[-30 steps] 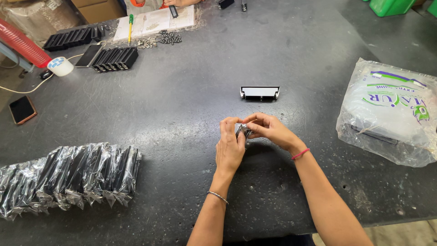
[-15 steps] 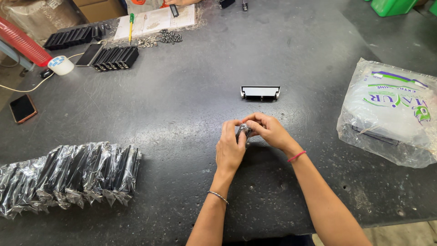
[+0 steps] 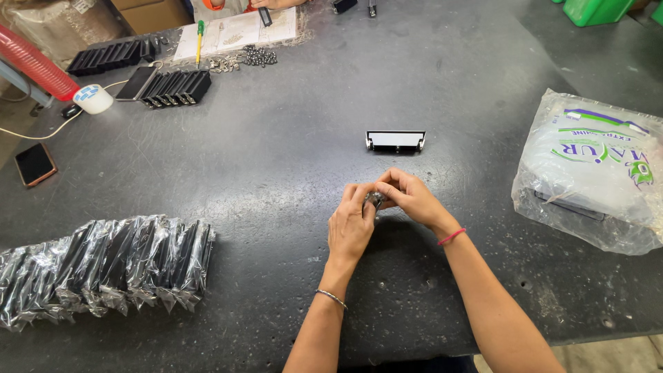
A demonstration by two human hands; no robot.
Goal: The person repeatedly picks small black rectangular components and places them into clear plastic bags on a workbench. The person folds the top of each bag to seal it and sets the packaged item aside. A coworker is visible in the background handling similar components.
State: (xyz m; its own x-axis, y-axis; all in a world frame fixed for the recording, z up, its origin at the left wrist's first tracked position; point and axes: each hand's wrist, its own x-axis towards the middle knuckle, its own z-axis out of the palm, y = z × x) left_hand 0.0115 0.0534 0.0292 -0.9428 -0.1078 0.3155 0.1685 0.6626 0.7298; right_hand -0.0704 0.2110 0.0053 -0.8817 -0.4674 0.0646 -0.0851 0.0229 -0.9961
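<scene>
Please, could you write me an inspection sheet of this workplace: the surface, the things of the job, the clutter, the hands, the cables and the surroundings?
Surface: dark grey speckled table, scuffed.
Job's things: small shiny metal part pinched between both hands; black rectangular part with pale face lying just beyond them.
Clutter: row of black parts in clear wrappers near left; printed clear plastic bag right; black trays, loose metal pieces, papers, two phones far left.
Hands: left hand and right hand closed together on the part.
Cables: pale cord at far left.
Surroundings: another person's hand at far edge; green bin.
</scene>
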